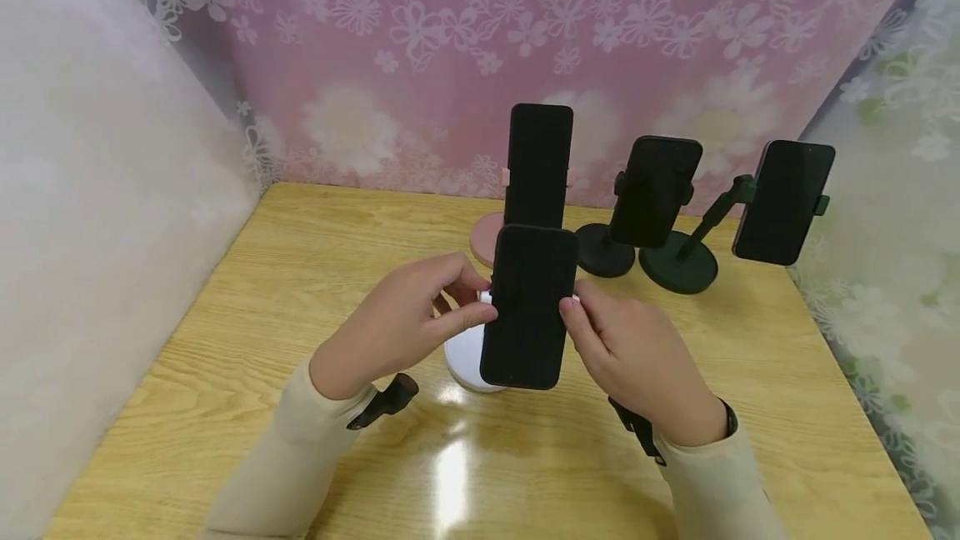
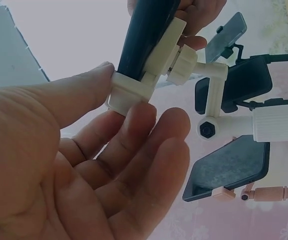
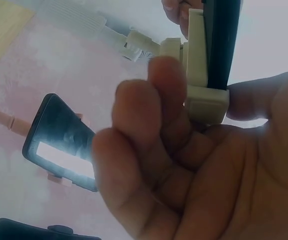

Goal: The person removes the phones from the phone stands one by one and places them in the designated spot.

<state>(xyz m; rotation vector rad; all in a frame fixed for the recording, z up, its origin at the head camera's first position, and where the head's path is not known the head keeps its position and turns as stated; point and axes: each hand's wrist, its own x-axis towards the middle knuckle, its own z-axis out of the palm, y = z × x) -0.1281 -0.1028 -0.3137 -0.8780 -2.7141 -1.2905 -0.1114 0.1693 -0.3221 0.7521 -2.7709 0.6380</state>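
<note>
A black smartphone (image 1: pixel 528 307) sits upright in the clamp of a white phone stand, whose round base (image 1: pixel 465 361) shows partly behind it. My left hand (image 1: pixel 397 323) pinches the clamp's left end; in the left wrist view the thumb lies on the white clamp jaw and the fingers curl beneath it. On the other side, my right hand (image 1: pixel 637 348) pinches the opposite clamp end (image 3: pixel 206 106) between thumb and fingers. The white jointed arm (image 2: pixel 216 95) runs back from the clamp, mostly hidden by the phone in the head view.
Behind stand more phones in holders: a pink stand (image 1: pixel 486 238) directly behind, a black stand (image 1: pixel 606 252) and a dark green stand (image 1: pixel 678 263) to the right. All rest on a wooden table (image 1: pixel 300 232) before a pink floral curtain (image 1: pixel 450 65).
</note>
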